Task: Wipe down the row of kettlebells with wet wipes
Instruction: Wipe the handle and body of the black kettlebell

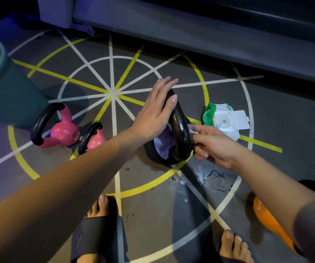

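From the head camera, a black-handled kettlebell with a pale purple body stands tilted on the grey gym floor with painted yellow and white lines, near the middle of the painted circle and just in front of the person's feet. The left hand lies flat against the top of the handle, fingers straight and thumb resting on the iron, steadying it without gripping. The right hand has its fingers curled at the lower right leg of the handle, pinching a white wet wipe against the metal. The green and white wipes pack with its flip lid open lies just beyond, toward the floor's far right. Two pink kettlebells sit to the left and an orange kettlebell at the near right. To do this stroke well, I judge the wipe should wrap fully round the bar and slide its whole arch, while the flat hand braces against tipping. The body and base then need their own pass.
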`<state>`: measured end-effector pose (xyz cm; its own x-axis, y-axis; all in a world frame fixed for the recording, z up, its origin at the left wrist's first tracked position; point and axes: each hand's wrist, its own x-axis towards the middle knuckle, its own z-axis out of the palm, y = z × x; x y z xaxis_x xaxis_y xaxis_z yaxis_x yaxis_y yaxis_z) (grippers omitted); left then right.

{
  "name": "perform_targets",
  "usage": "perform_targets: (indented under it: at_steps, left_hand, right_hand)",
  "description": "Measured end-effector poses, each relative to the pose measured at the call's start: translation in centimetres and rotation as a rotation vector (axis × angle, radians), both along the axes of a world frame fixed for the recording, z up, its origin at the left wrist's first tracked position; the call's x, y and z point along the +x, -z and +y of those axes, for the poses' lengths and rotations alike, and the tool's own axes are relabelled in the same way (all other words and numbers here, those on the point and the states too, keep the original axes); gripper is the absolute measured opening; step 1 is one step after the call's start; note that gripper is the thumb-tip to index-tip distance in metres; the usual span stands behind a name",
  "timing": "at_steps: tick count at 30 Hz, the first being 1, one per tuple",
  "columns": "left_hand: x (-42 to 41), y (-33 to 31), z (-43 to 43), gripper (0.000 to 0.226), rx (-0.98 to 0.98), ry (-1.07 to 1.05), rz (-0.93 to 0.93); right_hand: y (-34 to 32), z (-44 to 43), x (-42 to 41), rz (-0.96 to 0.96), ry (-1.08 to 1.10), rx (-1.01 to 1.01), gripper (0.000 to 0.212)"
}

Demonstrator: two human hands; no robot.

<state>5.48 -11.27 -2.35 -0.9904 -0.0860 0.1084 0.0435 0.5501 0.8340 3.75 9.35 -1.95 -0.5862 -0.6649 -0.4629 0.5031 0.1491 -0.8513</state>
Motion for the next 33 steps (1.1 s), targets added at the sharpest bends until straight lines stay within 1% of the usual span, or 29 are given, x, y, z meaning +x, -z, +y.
perform_targets:
  at_steps: [2,6,8,9,11,13,14,15,16,17,19,20,22,27,29,33]
  left_hand:
    - [0.0,0.0,0.0,0.048,0.003,0.002,-0.003]
    - [0.0,0.1,0.0,0.049,0.000,0.002,-0.009]
    - [0.0,0.1,0.0,0.049,-0.001,0.002,-0.010]
    - [0.0,0.1,0.0,0.049,-0.001,0.002,-0.011]
    - [0.0,0.0,0.0,0.048,-0.001,0.002,-0.007]
    - [0.0,-0.1,0.0,0.049,0.000,0.006,-0.004]
    - [0.0,-0.1,-0.1,0.049,-0.001,0.008,-0.006]
    - [0.1,-0.2,-0.1,0.049,-0.004,0.010,-0.010]
    - [0.1,-0.2,-0.1,0.050,-0.006,0.012,-0.015]
    - [0.1,-0.2,-0.1,0.050,-0.008,0.014,-0.019]
    - [0.1,-0.3,-0.2,0.051,-0.006,0.016,-0.020]
    - [0.2,-0.3,-0.2,0.051,-0.006,0.018,-0.021]
    - [0.2,-0.4,-0.2,0.050,-0.007,0.019,-0.027]
    - [0.3,-0.4,-0.1,0.051,-0.008,0.018,-0.029]
    - [0.2,-0.4,-0.2,0.052,-0.009,0.018,-0.032]
    - [0.2,-0.3,-0.2,0.052,-0.004,0.018,-0.025]
  right_hand:
    - [0.7,-0.2,0.0,0.121,-0.039,0.074,0.021]
    - [1.8,0.3,-0.5,0.331,-0.115,0.171,0.029]
    - [1.5,0.2,-0.5,0.421,-0.145,0.180,0.031]
    - [1.3,-0.1,-0.6,0.502,-0.165,0.183,0.033]
    - [1.7,-0.6,-0.7,0.735,-0.211,0.227,0.035]
    - [2.7,-0.9,-0.9,0.942,-0.246,0.284,0.026]
    - [3.2,-1.0,-1.1,0.995,-0.248,0.309,0.019]
    - [3.5,-0.8,-1.3,0.987,-0.257,0.324,0.015]
    - [3.4,-0.6,-1.3,0.918,-0.267,0.328,0.015]
    - [3.0,-0.4,-1.4,0.825,-0.291,0.331,0.018]
    - [2.1,0.2,-1.5,0.653,-0.362,0.330,0.033]
    - [1.6,0.4,-1.5,0.591,-0.384,0.324,0.039]
    - [0.8,0.6,-1.4,0.506,-0.380,0.309,0.043]
    - [-0.6,0.6,-1.7,0.378,-0.358,0.273,0.040]
    - [-0.7,0.6,-2.1,0.269,-0.315,0.226,0.034]
    - [-0.6,0.8,-2.3,0.057,-0.255,0.117,0.034]
